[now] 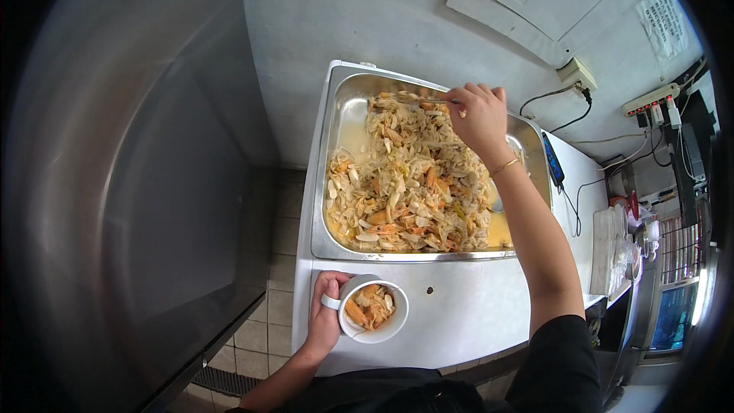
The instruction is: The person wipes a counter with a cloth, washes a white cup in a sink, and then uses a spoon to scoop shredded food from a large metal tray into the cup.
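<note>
A deep stainless steel food pan [421, 256] stands on a white surface, filled with shredded vegetables, shrimp and pale broth [413, 178]. My right hand [477, 117] is over the pan's far edge, closed on the handle of a metal utensil [427, 100] whose far end meets the food; its kind cannot be told. Below the pan's near edge, my left hand [327, 310] holds a white mug [401, 321] by its handle side. Shrimp and shredded vegetables lie in the mug. A rounded metal piece [498, 204] shows at the pan's right, partly behind my right forearm.
A large stainless steel cabinet or appliance [172, 183] rises at the left. Right of the pan lie a black device with a blue display [553, 160] and its cable. Wall outlets [578, 76], a power strip [651, 100] and clear plastic containers [603, 246] are further right.
</note>
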### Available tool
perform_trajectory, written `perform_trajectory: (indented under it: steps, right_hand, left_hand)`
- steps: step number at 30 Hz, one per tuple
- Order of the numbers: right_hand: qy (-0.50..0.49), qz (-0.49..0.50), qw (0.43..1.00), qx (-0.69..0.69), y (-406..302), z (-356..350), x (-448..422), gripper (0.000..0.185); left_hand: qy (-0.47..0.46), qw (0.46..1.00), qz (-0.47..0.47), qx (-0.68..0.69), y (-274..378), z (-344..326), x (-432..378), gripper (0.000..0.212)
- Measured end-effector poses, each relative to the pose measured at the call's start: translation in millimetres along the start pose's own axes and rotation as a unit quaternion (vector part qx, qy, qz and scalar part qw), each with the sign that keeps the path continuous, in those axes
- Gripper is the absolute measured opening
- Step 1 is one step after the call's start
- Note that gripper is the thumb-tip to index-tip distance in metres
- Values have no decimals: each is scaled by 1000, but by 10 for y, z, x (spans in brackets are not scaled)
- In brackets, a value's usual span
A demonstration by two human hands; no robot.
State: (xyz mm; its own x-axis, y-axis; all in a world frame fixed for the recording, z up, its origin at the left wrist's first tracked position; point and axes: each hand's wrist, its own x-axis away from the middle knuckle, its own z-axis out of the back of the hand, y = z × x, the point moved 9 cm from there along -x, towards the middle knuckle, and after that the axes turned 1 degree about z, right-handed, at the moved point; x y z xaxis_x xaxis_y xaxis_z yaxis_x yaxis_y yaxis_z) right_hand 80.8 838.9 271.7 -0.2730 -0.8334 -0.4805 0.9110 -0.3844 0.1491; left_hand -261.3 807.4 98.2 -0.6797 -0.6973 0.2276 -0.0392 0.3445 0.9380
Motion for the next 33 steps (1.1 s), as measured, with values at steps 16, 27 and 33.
perform_trajectory:
  steps: [16, 27, 33]
  right_hand:
    - [-20, 167, 984, -53, -479, 1046, 523, 17]
    - [5, 215, 973, 79, -593, 1433, 1058, 29]
    - [36, 156, 986, 56, -664, 940, 957, 26]
  left_hand:
    - [-26, 999, 9, 38, -25, -6, -3, 33]
    - [-46, 997, 11, 57, -12, -72, -10, 32]
    - [-41, 999, 11, 28, -18, -44, -16, 33]
